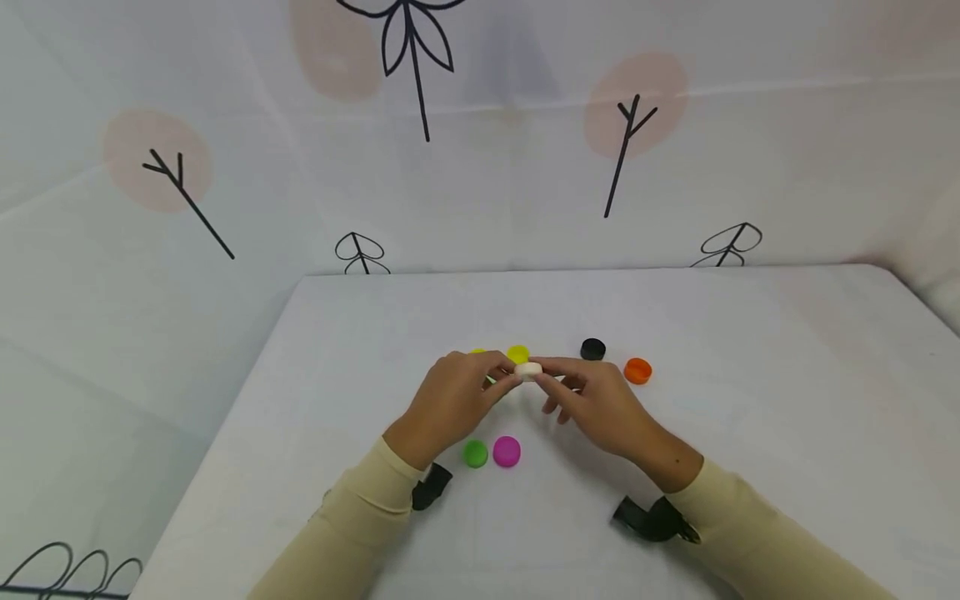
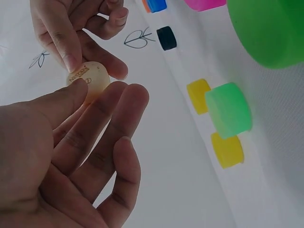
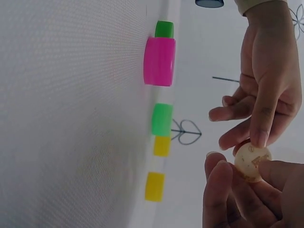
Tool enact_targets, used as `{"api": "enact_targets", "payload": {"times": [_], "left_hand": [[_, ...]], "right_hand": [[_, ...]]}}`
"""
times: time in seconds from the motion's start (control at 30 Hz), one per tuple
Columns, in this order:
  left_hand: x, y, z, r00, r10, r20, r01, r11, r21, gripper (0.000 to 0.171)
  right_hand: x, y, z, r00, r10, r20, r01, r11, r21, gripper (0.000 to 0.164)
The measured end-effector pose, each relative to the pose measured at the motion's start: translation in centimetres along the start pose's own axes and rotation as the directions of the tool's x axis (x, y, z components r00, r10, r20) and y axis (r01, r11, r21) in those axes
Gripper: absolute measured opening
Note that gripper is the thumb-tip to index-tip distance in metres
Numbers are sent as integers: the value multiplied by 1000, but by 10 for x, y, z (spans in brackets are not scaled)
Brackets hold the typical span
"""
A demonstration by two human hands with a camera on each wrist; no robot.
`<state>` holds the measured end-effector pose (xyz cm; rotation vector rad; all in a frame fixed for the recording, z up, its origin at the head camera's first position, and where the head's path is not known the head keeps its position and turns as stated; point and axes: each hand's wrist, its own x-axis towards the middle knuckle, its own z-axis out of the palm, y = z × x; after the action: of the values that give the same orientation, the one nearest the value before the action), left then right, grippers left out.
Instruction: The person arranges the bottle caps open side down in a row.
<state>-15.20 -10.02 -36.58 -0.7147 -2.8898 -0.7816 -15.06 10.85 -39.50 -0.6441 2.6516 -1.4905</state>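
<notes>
A cream bottle cap (image 1: 528, 372) with brown print on its top is held up between both hands above the table. My left hand (image 1: 459, 398) pinches its left edge with thumb and fingertips. From the other side, my right hand (image 1: 600, 407) grips the edge between thumb and index finger, the other fingers loosely bent. The printed face of the cap (image 2: 90, 78) shows in the left wrist view, and both thumbs press near its rim. Beyond the hands are a yellow cap (image 1: 518, 354) and a black cap (image 1: 592, 349).
An orange cap (image 1: 638, 371) lies right of the right hand. Nearer stand a green cap (image 1: 476, 453) and a magenta cap (image 1: 507, 452). A mint cap (image 2: 229, 110), a second yellow cap (image 2: 227, 150) and a blue cap (image 2: 156, 4) are on the white table (image 1: 750, 350).
</notes>
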Motion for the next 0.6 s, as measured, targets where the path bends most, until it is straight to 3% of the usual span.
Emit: {"api": "enact_targets", "payload": {"times": [0.27, 0.6], "left_hand": [[2, 1, -1, 999, -11, 42, 11, 1000, -5, 25], [3, 2, -1, 1000, -8, 30, 10, 998, -65, 35]], "right_hand": [[1, -1, -1, 1000, 2, -3, -2, 1000, 0, 34], [3, -3, 0, 999, 42, 18, -43, 995, 88, 27]]}}
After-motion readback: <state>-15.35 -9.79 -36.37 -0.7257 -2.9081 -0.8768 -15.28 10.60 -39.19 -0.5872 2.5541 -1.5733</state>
